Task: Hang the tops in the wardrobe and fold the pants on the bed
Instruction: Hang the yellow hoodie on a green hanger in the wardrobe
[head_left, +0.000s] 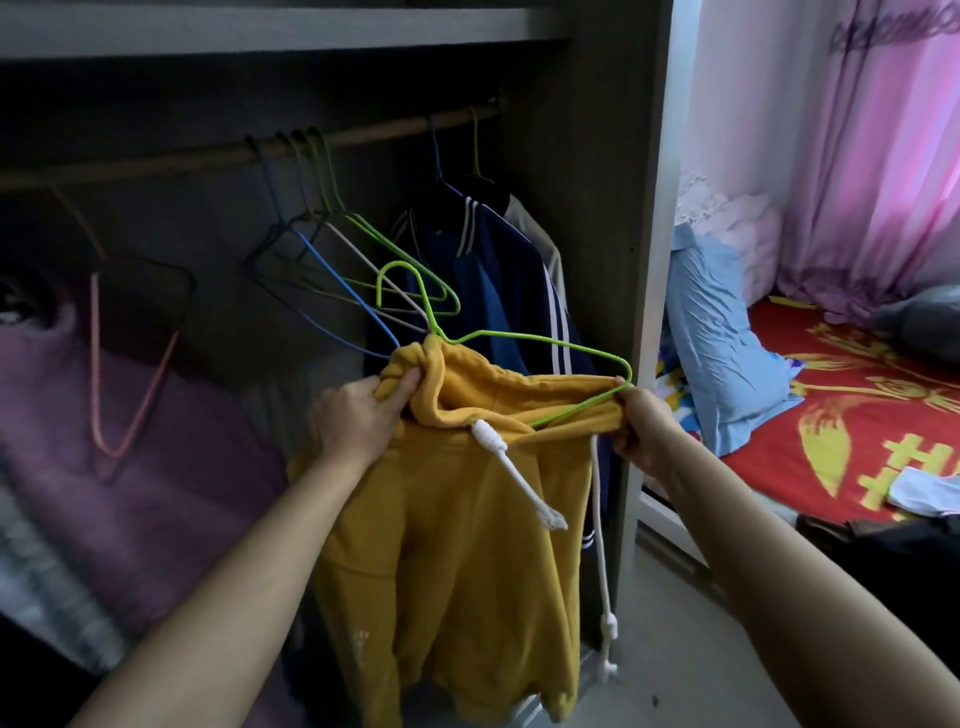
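Observation:
A yellow hoodie (457, 545) with white drawstrings hangs in front of the open wardrobe, partly threaded onto a green wire hanger (498, 343). My left hand (358, 415) grips the bunched hood at the hoodie's left shoulder. My right hand (641, 426) pinches the hanger's right tip together with the hoodie's other shoulder. The hanger's hook points up, below the wooden rail (311, 143) and apart from it.
Several bare wire hangers (322, 244) and a pink one (135, 374) hang on the rail, with a navy striped jacket (498, 280) at its right end. A purple blanket (130, 467) fills the wardrobe's left. The bed (857, 415) with a red sheet and blue pillow lies at right.

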